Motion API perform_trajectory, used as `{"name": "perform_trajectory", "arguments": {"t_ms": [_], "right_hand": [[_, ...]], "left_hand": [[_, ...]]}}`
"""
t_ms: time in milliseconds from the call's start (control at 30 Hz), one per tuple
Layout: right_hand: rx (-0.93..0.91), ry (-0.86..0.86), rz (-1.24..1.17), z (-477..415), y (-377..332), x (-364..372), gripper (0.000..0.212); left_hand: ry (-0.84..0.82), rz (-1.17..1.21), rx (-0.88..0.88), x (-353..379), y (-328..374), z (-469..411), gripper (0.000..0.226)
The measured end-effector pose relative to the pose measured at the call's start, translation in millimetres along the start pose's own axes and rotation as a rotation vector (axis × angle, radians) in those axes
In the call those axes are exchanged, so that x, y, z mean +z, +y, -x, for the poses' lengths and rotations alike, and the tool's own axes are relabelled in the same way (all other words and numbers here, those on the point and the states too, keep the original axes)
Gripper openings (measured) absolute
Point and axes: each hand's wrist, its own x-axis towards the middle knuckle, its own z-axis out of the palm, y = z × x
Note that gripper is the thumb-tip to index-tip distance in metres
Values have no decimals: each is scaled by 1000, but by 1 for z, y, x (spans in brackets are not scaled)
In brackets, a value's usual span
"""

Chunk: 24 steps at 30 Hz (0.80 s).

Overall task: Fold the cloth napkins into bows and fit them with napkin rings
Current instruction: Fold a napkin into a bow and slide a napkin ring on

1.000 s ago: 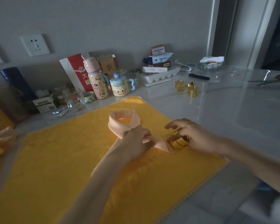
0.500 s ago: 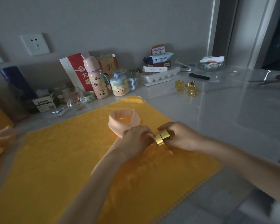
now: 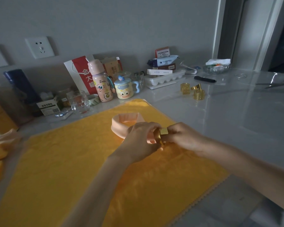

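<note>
A peach cloth napkin [image 3: 121, 122], folded into a narrow band with a loop at its far end, lies on a yellow cloth mat [image 3: 72, 161]. My left hand [image 3: 141, 140] grips the gathered part of the napkin near the loop. My right hand [image 3: 182, 136] holds a gold napkin ring [image 3: 161, 134] against my left hand's fingers, at the napkin's end. The napkin's end is hidden between the two hands.
Three spare gold rings [image 3: 193, 90] stand on the white counter at the back right. A bottle [image 3: 100, 82], a mug [image 3: 124, 90], a glass [image 3: 78, 102] and boxes line the wall. Orange cloths [image 3: 0, 149] lie at the left edge. Scissors [image 3: 279, 83] lie far right.
My right hand has carried the gold ring leftward from the mat beside the napkin up to my left hand, onto the napkin's end. My left hand has stayed gripping the napkin.
</note>
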Motion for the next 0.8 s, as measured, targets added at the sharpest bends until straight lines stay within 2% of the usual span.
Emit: {"name": "perform_trajectory", "arguments": {"t_ms": [100, 200, 333, 433, 500, 567, 633, 700, 733, 800], "right_hand": [[1, 36, 25, 1, -1, 1, 29], [53, 44, -9, 3, -4, -3, 39], [211, -14, 26, 9, -6, -16, 30], [297, -174, 227, 10, -5, -26, 32], [303, -268, 458, 7, -7, -31, 35], [243, -286, 738, 2, -14, -33, 32], [75, -108, 873, -4, -19, -33, 20], [-122, 101, 780, -14, -25, -28, 34], [-172, 124, 670, -19, -28, -25, 34], [-171, 33, 514, -30, -29, -13, 29]], "left_hand": [[43, -54, 17, -6, -7, -1, 41], [63, -130, -39, -15, -15, -1, 44], [70, -135, -107, -23, -23, 1, 48], [68, -75, -135, -25, -26, 4, 48], [73, -81, -145, -23, -26, 6, 48], [95, -126, -139, -20, -26, 7, 47], [107, -153, -124, -17, -28, 6, 46], [113, -151, -139, -16, -30, 6, 47], [119, -142, -146, -16, -31, 6, 46], [135, -129, -140, -15, -32, 7, 44]]}}
